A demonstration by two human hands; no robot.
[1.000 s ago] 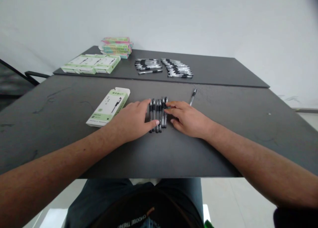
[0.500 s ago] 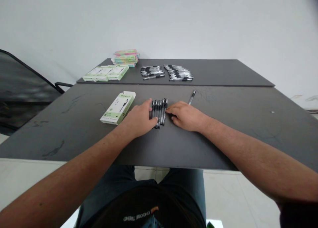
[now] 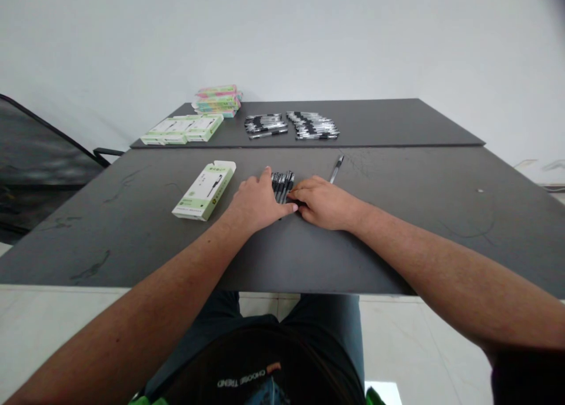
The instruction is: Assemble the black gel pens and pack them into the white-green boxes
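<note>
Several clear pens with black grips (image 3: 282,182) lie side by side in a tight bundle on the near tabletop, their lower ends partly covered by my hands. My left hand (image 3: 258,200) curls round the bundle from the left, its thumb reaching across the near end. From the right, my right hand (image 3: 326,202) presses its bunched fingertips against the pens and close to the left thumb. One separate pen (image 3: 336,168) lies just beyond the right hand. Left of the left hand rests a green and white pen box (image 3: 205,192), its end flap raised at the far end.
On the raised-looking far tabletop (image 3: 375,122) are two groups of pens (image 3: 265,126), (image 3: 312,126). Several green and white boxes (image 3: 183,128) lie at its left, before a stack of colourful packs (image 3: 218,101). A black chair (image 3: 44,169) stands left of the table.
My left thumb has moved right across the pens, and the row is squeezed narrower. My right hand has stayed against its right side. The view has shifted slightly.
</note>
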